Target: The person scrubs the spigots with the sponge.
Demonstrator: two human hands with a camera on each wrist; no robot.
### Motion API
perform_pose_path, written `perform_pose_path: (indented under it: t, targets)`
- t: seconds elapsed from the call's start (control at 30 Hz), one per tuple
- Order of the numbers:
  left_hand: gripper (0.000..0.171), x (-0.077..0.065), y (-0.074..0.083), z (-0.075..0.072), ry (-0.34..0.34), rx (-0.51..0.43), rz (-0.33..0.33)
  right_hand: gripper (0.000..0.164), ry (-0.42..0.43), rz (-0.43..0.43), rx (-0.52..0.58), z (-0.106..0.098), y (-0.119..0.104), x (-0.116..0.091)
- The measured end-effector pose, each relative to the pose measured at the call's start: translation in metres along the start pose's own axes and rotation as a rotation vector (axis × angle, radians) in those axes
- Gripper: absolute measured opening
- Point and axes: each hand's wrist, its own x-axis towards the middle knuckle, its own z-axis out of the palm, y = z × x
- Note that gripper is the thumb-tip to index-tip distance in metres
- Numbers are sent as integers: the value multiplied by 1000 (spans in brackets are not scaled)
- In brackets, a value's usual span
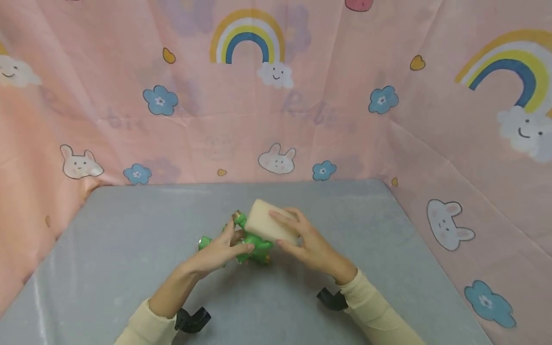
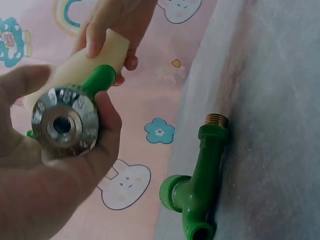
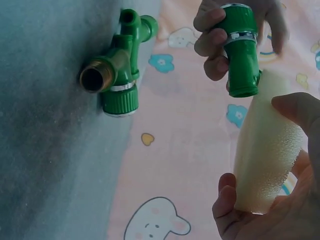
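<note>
My left hand (image 1: 217, 251) grips a green tap (image 3: 242, 60) with its fingers curled round the body. The round silver handle end (image 2: 82, 142) of this tap faces the left wrist camera. In my right hand (image 1: 312, 247) is a cream sponge block (image 1: 269, 221), pinched between thumb and fingers. The sponge lies right beside the held tap; whether they touch cannot be told. Another green tap (image 2: 202, 165) with a brass threaded end lies on the table, below the left hand. The right wrist view shows green taps (image 3: 120, 67) on the table, partly overlapping.
A grey table (image 1: 129, 215) spreads beneath both hands. Pink printed cloth (image 1: 241, 129) hangs behind it and at the sides. Black curved mounts (image 1: 192, 321) sit at both wrists.
</note>
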Motion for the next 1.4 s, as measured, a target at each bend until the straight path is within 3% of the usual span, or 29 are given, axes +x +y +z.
perform_pose_path:
  t: [0.07,0.13,0.33,0.47,0.6,0.73,0.93,1.17,1.27,1.4]
  targets:
    - [97,1,1,-4,-27,-3,38,62,1,3,11,-3,0,2]
    - [91,2,2,-5,-19,-5,85,61,6,14,10,-5,-1,3]
    - [55,4,0,-4,217,84,123,60,9,70,-18,-9,-4,-1]
    - [52,3,-3,-7,278,23,147,58,-20,118,-35,-13,-5,-4]
    - [51,4,-5,-8,268,-35,154,56,-64,146,-44,-21,-2,-5]
    - [50,5,-5,-7,248,-37,144,58,-22,132,23,-25,-1,-4]
    - [54,7,-5,-2,193,-37,155,63,7,67,96,-11,-1,1]
    - [58,5,0,-2,87,12,150,61,-16,87,145,-1,-1,1]
    - [57,4,2,-2,103,5,148,59,-25,98,141,-4,-1,0]
    - [56,4,-1,-3,175,-43,164,56,-49,123,119,-8,0,-1]
